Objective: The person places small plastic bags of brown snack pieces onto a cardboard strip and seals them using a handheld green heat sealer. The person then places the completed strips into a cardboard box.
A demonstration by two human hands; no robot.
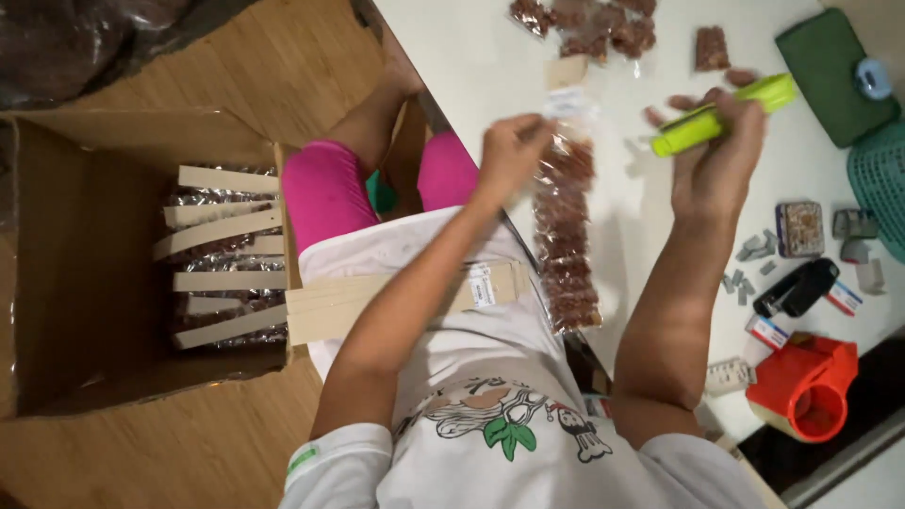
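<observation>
A wooden floor [189, 452] is seen at the left, and on it stands a large open cardboard box [85, 273], in which shiny clear packets topped with pale card strips [226, 278] are stacked in a row. A white tabletop [613, 226] fills the upper right of the view. Between box and tabletop the person's lap is seen, with pink shorts [325, 193] and a white printed shirt [490, 396].

A long clear strip of snack packets [564, 236], filled with brown pieces, is held hanging against the tabletop edge; its upper end is pinched between the fingers of the left hand [509, 155]. A lime-green stapler [721, 115] is gripped in the closed right hand [721, 160], just to the right of the strip's top, above the tabletop.

At the lower right edge of the tabletop an orange tape dispenser [806, 382] is set. A dark green pad [830, 71] lies at the top right, with a teal basket [881, 184] beside it at the frame edge. Further packets of brown snacks [589, 24] are scattered at the top of the tabletop. A black stapler [797, 287] lies near the dispenser, with a small patterned tin [799, 229] above it and grey staple strips [749, 259] scattered close by.
</observation>
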